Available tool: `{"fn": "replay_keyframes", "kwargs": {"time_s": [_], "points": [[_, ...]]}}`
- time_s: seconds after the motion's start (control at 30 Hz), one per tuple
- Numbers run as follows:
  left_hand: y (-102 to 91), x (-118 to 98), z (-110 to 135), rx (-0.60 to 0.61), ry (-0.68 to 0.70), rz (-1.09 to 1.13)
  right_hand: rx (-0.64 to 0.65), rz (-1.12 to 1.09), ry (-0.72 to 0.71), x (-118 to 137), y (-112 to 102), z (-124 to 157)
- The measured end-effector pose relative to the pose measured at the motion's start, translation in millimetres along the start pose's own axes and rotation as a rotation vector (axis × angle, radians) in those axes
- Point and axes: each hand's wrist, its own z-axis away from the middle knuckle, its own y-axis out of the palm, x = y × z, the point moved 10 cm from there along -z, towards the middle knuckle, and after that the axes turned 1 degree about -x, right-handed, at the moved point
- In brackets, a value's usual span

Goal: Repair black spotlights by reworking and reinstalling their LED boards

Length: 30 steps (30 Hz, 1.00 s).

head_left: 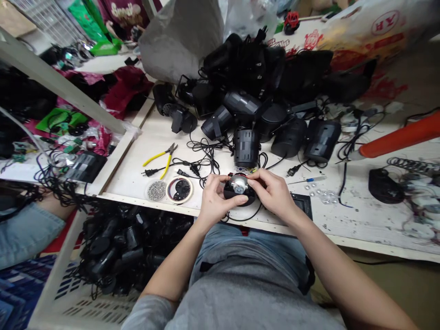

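Observation:
At the table's front edge I hold a small black round housing (243, 201) with a silver, motor-like part (238, 182) set in its top. My left hand (218, 199) curls around the housing from the left, thumb across its front. My right hand (271, 189) is closed, thumb and fingertips at the right side of the silver part; what lies between them is partly hidden. Behind them stands a black slotted lamp housing (246, 147). Left of my hands lie a dish of small screws (156, 190) and a round tray with black discs (179, 190).
Yellow-handled pliers (160, 160) lie beside tangled black cables (202, 160). Black lamp housings (237, 68) are heaped at the back. A blue screwdriver (311, 179) and clear small lenses (326, 196) sit on the right. Below left, a white crate (99, 311) holds black parts.

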Motion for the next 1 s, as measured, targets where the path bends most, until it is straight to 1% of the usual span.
{"fn": "replay_keyframes", "kwargs": {"time_s": [0.13,0.27,0.43,0.73,1.0], "points": [[1.5,3,-1,0.022,-0.028,-0.033,0.011,0.004,-0.017,0,0,-2],[2.8,6,-4,0.079,-0.050,-0.075,0.011,0.012,-0.012,1,0,0],[4.6,7,-8,0.145,-0.063,-0.070,0.023,0.014,-0.002,2,2,1],[6.2,12,-8,0.118,-0.094,-0.039,0.125,-0.040,0.021,-2,3,-5],[2.4,14,-8,0.100,-0.094,0.017,0.133,-0.098,0.064,-8,5,-4]]}}
